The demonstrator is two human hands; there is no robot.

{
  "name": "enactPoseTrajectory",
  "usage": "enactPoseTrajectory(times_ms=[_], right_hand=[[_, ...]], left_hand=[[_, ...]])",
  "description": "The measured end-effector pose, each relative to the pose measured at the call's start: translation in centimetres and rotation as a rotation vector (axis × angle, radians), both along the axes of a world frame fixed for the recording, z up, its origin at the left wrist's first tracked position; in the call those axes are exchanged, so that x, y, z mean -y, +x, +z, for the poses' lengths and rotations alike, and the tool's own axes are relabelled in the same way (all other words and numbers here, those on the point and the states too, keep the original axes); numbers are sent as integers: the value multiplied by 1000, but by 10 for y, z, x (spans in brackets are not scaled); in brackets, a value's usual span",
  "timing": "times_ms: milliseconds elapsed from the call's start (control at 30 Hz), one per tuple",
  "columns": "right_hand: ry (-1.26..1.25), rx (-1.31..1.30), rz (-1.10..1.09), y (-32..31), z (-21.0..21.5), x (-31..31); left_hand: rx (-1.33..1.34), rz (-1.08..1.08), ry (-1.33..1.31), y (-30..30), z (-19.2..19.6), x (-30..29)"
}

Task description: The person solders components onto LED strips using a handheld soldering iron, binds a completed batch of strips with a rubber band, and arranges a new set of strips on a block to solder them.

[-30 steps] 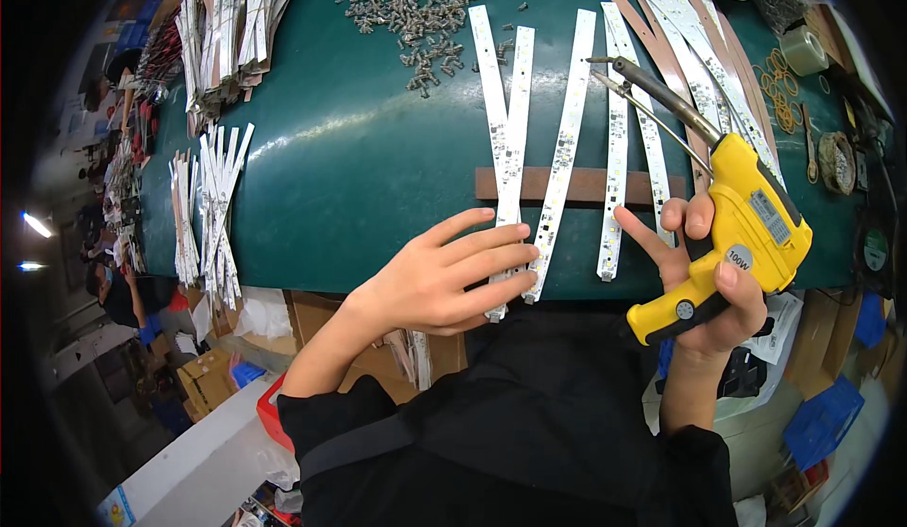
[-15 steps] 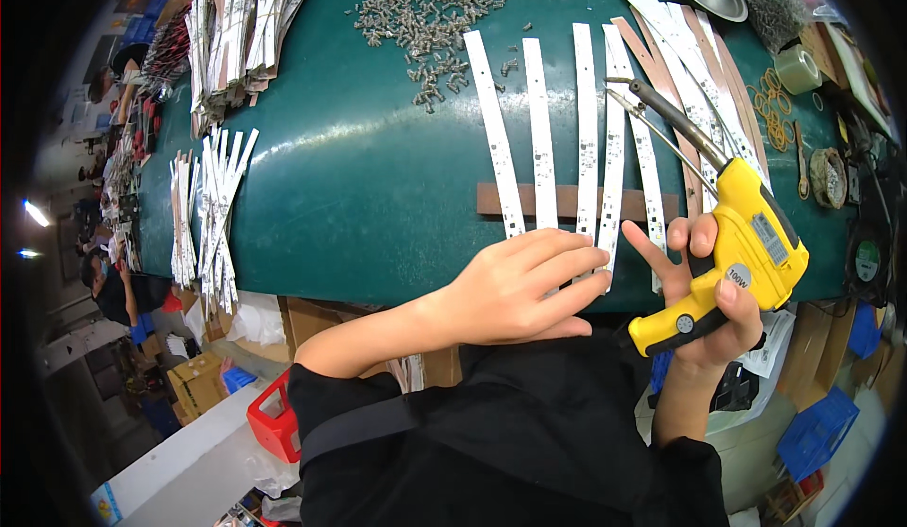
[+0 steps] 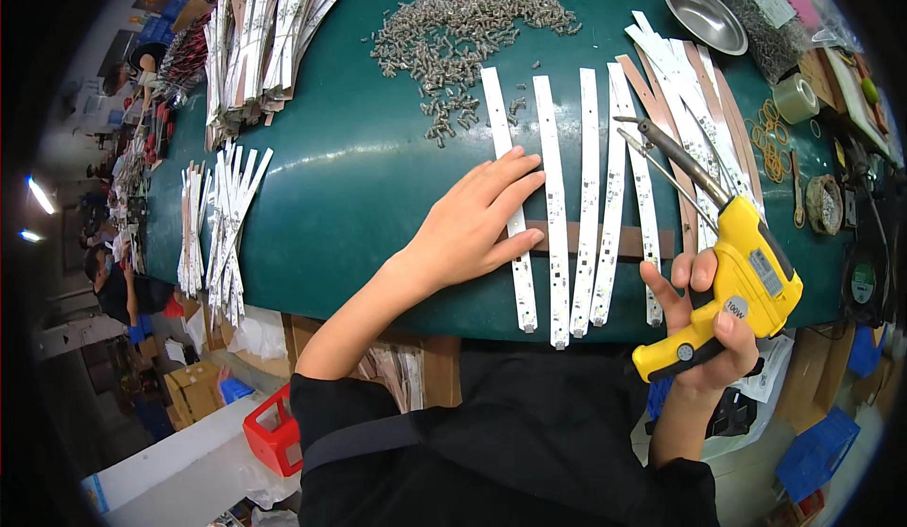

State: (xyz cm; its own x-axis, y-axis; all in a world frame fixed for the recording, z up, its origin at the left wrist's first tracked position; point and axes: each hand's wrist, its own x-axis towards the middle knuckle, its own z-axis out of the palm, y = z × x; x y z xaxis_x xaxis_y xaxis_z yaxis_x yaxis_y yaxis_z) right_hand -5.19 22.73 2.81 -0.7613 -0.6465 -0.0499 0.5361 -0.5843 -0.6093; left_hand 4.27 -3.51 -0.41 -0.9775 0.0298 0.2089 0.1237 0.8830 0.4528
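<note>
Left hand (image 3: 472, 224) flat on white strip (image 3: 510, 196), right hand (image 3: 704, 324) gripping yellow soldering gun (image 3: 746, 281)

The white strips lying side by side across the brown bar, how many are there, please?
5: the leftmost strip under the left hand, three more beside it, the last nearest the yellow soldering gun.

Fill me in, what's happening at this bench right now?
A person works at a green table. The left hand lies flat on the leftmost of several white LED strips laid across a brown bar. The right hand grips a yellow soldering gun, tip over the strips. A pile of small metal parts sits beyond.
</note>
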Motion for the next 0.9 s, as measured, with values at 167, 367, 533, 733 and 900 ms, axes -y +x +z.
enactPoseTrajectory(times_ms=[167,367,533,733,900], right_hand=[[15,-17,-20,1,2,-2],[26,-71,-61,6,8,3],[94,-96,-115,13,8,0],[155,-124,-130,16,9,4],[156,-124,-139,17,7,8]], left_hand=[[-190,76,27,-23,6,18],[-274,203,-134,-94,-1,63],[85,214,-302,-118,-5,67],[103,196,-336,-116,-1,63],[71,184,-372,-116,-9,65]])
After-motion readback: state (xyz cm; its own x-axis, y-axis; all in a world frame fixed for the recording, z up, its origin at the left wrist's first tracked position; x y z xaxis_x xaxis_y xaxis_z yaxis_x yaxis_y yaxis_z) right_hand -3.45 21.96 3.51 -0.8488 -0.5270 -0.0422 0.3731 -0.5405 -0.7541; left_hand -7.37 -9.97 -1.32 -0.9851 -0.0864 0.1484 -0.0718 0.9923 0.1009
